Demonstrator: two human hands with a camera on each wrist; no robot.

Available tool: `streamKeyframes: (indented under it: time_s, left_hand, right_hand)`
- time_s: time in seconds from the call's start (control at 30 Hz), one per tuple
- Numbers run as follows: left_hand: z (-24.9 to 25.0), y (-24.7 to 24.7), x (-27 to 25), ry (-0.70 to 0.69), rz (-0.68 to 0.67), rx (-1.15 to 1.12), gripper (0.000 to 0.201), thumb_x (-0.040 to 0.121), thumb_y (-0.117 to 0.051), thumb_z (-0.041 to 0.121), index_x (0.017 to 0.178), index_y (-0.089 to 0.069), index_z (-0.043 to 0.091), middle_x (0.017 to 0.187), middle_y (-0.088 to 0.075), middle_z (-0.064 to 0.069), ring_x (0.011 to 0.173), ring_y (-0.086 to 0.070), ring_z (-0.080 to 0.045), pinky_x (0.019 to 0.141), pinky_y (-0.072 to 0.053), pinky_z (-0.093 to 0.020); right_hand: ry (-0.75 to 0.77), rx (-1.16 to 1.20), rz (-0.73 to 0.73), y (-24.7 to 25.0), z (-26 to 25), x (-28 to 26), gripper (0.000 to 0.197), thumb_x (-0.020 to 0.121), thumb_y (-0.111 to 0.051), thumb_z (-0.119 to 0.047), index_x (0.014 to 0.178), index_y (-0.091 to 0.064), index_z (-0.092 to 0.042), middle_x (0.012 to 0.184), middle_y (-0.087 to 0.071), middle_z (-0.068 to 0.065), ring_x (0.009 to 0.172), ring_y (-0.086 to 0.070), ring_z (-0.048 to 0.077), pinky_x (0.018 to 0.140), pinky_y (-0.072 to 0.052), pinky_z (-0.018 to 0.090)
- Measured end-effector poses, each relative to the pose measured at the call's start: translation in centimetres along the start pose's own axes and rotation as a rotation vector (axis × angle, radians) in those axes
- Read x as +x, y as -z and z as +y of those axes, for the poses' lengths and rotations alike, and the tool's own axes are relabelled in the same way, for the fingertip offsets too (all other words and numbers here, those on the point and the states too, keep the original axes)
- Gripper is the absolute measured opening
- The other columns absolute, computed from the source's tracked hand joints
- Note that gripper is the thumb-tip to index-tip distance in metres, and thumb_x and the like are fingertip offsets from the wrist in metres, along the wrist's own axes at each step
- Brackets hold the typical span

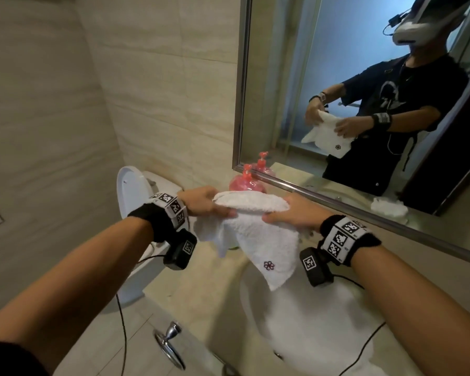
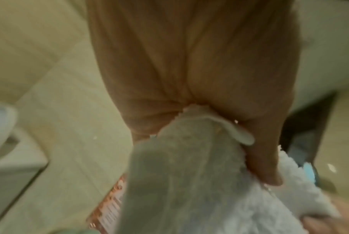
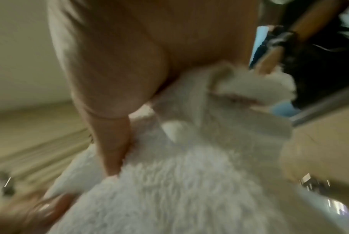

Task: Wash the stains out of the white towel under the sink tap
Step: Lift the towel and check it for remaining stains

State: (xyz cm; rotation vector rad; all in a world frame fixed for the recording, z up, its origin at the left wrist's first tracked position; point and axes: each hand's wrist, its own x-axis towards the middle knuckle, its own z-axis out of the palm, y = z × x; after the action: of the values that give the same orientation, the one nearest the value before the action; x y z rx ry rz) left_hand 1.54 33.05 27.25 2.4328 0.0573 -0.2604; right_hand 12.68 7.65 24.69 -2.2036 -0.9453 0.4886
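both hands pinching the white towel (image 1: pixel 258 232) along its top fold, left hand (image 1: pixel 204 203) and right hand (image 1: pixel 293 215) curled on it, rest hanging over the sink (image 1: pixel 304 329). can't see the tap from here. i'd say keep the grip wide and find the stains before wetting it.

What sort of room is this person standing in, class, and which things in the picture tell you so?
A bathroom, most likely. A toilet with its lid raised stands by the tiled wall, a white sink is set in the counter, and a large mirror hangs above it. Both hands hold a white towel over the sink.
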Motion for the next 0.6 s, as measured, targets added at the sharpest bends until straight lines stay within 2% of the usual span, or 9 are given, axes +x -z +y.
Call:
streamKeyframes:
  time_s: [0.1,0.17,0.23,0.3,0.33,0.37,0.43,0.5,0.6]
  left_hand:
    - [0.5,-0.8,0.3,0.032,0.065,-0.412,0.042,0.085,-0.07,0.046,0.105,-0.069,0.009,0.105,-0.073,-0.011,0.086,-0.07,-0.025,0.078,-0.058,-0.033]
    - [1.8,-1.8,0.8,0.072,0.17,-0.526,0.045,0.092,-0.059,0.051,0.105,-0.069,0.009,0.108,-0.071,-0.012,0.083,-0.069,-0.02,0.073,-0.057,-0.028]
    - [3.6,-2.8,1.5,0.089,0.228,-0.642,0.058,0.096,-0.045,0.057,0.114,-0.067,0.006,0.113,-0.07,-0.015,0.097,-0.068,-0.027,0.087,-0.055,-0.035]
    - [5.5,-3.7,1.8,0.038,0.27,-0.799,0.056,0.102,-0.036,0.048,0.12,-0.061,0.002,0.118,-0.066,-0.018,0.109,-0.064,-0.029,0.099,-0.05,-0.041]
    - [6.2,-3.9,1.8,0.018,0.306,-0.824,0.053,0.104,-0.034,0.042,0.117,-0.061,-0.002,0.115,-0.066,-0.018,0.103,-0.066,-0.026,0.095,-0.052,-0.038]
    - [6.6,-4.0,1.7,-0.009,0.316,-0.814,0.048,0.105,-0.033,0.035,0.111,-0.059,-0.005,0.106,-0.066,-0.018,0.091,-0.066,-0.022,0.085,-0.055,-0.032]
    - [6.8,-4.2,1.4,-0.09,0.254,-0.799,0.035,0.105,-0.034,0.026,0.111,-0.056,-0.001,0.094,-0.058,-0.02,0.078,-0.06,-0.024,0.068,-0.052,-0.027]
    - [6.8,-4.0,1.2,-0.107,0.213,-0.784,0.032,0.105,-0.035,0.025,0.111,-0.056,0.002,0.091,-0.058,-0.017,0.079,-0.059,-0.026,0.066,-0.052,-0.026]
    - [7.0,-3.7,1.2,-0.044,0.291,-0.764,0.038,0.105,-0.037,0.027,0.105,-0.064,0.0,0.083,-0.065,-0.008,0.068,-0.064,-0.015,0.062,-0.053,-0.023]
  right_hand:
    - [-0.115,0.478,0.196,-1.2,0.1,-0.1,0.024,0.088,-0.075,-0.031,0.108,-0.071,-0.019,0.09,-0.079,-0.003,0.079,-0.076,0.014,0.066,-0.058,0.026]
    - [-0.114,0.523,0.427,-3.1,-0.9,0.5,0.019,0.09,-0.072,-0.034,0.105,-0.072,-0.022,0.094,-0.078,-0.002,0.085,-0.075,0.017,0.074,-0.059,0.031]
    - [-0.073,0.484,0.549,-5.7,-2.8,1.5,0.027,0.094,-0.066,-0.043,0.108,-0.069,-0.02,0.093,-0.075,-0.001,0.082,-0.072,0.017,0.062,-0.054,0.024]
    - [-0.048,0.521,0.557,-7.5,-4.7,2.3,0.041,0.097,-0.059,-0.05,0.118,-0.064,-0.015,0.1,-0.072,0.007,0.086,-0.071,0.021,0.062,-0.052,0.023]
    - [-0.057,0.556,0.567,-7.5,-5.3,2.5,0.045,0.097,-0.056,-0.053,0.118,-0.063,-0.013,0.101,-0.072,0.008,0.087,-0.072,0.022,0.065,-0.054,0.027]
    - [-0.08,0.588,0.581,-7.1,-5.6,2.6,0.046,0.098,-0.053,-0.055,0.113,-0.065,-0.014,0.097,-0.073,0.008,0.086,-0.072,0.023,0.067,-0.057,0.032]
    - [-0.148,0.597,0.631,-6.3,-5.5,2.6,0.047,0.099,-0.049,-0.057,0.094,-0.069,-0.014,0.084,-0.073,0.007,0.076,-0.071,0.024,0.065,-0.056,0.034]
    - [-0.16,0.574,0.68,-6.3,-5.4,2.7,0.05,0.1,-0.048,-0.056,0.083,-0.068,-0.013,0.074,-0.071,0.004,0.066,-0.068,0.021,0.056,-0.051,0.029]
    - [-0.088,0.517,0.695,-7.5,-5.6,3.2,0.048,0.098,-0.05,-0.057,0.094,-0.069,-0.013,0.084,-0.072,0.004,0.07,-0.07,0.016,0.054,-0.048,0.022]
